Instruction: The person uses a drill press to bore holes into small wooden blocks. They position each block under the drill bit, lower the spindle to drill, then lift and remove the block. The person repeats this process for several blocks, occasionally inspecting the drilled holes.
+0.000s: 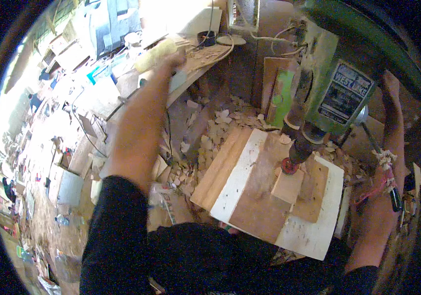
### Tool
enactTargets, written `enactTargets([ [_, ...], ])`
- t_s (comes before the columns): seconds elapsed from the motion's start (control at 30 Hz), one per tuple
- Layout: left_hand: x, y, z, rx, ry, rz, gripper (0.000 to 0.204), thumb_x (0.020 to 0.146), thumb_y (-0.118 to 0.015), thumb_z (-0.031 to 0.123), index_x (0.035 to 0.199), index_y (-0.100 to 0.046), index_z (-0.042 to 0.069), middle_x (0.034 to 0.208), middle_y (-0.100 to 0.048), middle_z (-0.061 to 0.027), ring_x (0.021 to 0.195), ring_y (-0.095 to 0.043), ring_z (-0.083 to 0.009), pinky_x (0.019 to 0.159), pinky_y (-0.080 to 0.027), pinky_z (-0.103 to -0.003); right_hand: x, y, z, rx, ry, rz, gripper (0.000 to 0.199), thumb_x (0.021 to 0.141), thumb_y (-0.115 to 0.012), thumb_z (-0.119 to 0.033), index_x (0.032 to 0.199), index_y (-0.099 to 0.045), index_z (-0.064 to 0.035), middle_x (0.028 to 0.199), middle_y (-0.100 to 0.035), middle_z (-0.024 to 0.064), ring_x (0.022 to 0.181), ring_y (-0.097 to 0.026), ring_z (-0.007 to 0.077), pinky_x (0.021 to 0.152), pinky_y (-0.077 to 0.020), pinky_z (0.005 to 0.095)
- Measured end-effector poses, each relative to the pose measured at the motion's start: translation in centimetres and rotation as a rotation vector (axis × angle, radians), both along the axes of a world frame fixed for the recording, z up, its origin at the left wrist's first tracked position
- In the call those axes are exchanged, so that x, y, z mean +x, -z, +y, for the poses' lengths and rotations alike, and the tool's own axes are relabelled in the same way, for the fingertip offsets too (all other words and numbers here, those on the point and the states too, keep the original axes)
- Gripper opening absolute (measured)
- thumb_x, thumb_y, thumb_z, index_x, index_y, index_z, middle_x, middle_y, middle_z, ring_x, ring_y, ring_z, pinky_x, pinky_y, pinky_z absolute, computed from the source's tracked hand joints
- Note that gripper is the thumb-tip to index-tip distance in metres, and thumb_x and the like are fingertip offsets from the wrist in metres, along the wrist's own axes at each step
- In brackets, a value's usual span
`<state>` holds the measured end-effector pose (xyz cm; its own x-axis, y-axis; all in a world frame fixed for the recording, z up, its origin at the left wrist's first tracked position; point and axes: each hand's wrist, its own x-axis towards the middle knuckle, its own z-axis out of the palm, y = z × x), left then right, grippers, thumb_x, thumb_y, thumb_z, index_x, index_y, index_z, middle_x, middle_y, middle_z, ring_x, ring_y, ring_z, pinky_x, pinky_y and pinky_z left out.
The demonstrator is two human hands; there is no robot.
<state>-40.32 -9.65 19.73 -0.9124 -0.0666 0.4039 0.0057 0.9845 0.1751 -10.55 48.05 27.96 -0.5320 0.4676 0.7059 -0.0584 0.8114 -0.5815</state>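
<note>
My left arm stretches to the workbench at the far left, where my left hand (175,63) is beside a pale yellow roll (155,54). The hand is small and blurred, so its grip does not show clearly. On the right, my right hand (390,82) is raised beside the green drill press (335,93), its fingers hard to make out. The press's dark chuck (300,150) carries a round red tool (289,166) just over a small wood block (287,187). The block lies on a table of brown and white boards (235,182).
Wood chips (220,125) are heaped behind the boards. A green-faced panel (281,96) leans at the back. A black cup (206,38) and a cable (227,51) rest on the workbench (195,66). A rod handle with tied cord (385,158) hangs near my right forearm. Clutter covers the left floor.
</note>
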Motion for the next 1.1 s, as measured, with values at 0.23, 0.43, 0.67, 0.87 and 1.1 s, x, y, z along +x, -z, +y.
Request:
enactTargets([
  [0.23,4.0,2.9,0.3,0.017,-0.052,0.073,0.071,0.099,-0.032,0.049,0.149,-0.028,0.000,0.159,-0.018,-0.0253,0.149,-0.003,-0.0420,0.118,-0.003,-0.059,0.6,0.0,-0.5,0.076,-0.001,0.002,0.028,0.094,-0.052,-0.026,0.099,-0.058,0.0011,0.082,-0.058,0.0134,0.070,-0.059,0.0261,0.065,-0.0488,0.0409],
  [0.43,11.8,7.4,6.5,0.517,0.559,0.338,0.027,0.095,-0.051,0.024,0.109,-0.063,0.004,0.116,-0.061,-0.0175,0.106,-0.058,-0.0386,0.093,-0.044,-0.050,-0.1,0.2,-2.2,0.146,-0.004,0.024,0.028,0.094,-0.052,-0.025,0.101,-0.057,0.0014,0.083,-0.058,0.0143,0.071,-0.059,0.0269,0.066,-0.0492,0.0416],
  [0.67,22.3,17.8,22.6,1.391,1.255,-0.937,0.036,0.098,-0.045,0.029,0.118,-0.061,0.003,0.110,-0.068,-0.0164,0.100,-0.066,-0.0309,0.092,-0.051,-0.042,0.6,0.6,-5.3,-0.011,-0.078,0.093,0.027,0.093,-0.053,-0.024,0.101,-0.055,0.0016,0.082,-0.056,0.0146,0.070,-0.058,0.0267,0.065,-0.0493,0.0418],
  [0.87,25.4,19.8,25.3,1.756,1.468,-1.828,0.041,0.100,-0.043,0.033,0.124,-0.058,0.002,0.112,-0.066,-0.0187,0.104,-0.065,-0.0330,0.100,-0.050,-0.045,0.1,0.3,-4.8,0.072,0.094,-0.077,0.024,0.094,-0.055,-0.022,0.098,-0.060,0.0005,0.078,-0.061,0.0096,0.069,-0.060,0.0221,0.059,-0.0489,0.0384],
  [1.1,30.6,18.3,20.5,1.672,0.980,-0.904,0.039,0.101,-0.039,0.026,0.126,-0.057,0.001,0.115,-0.066,-0.0173,0.112,-0.062,-0.0345,0.107,-0.042,-0.044,0.1,2.4,-5.8,0.126,0.036,-0.125,0.025,0.096,-0.053,-0.024,0.096,-0.061,-0.0008,0.077,-0.062,0.0085,0.065,-0.059,0.0208,0.057,-0.0481,0.0374],
])
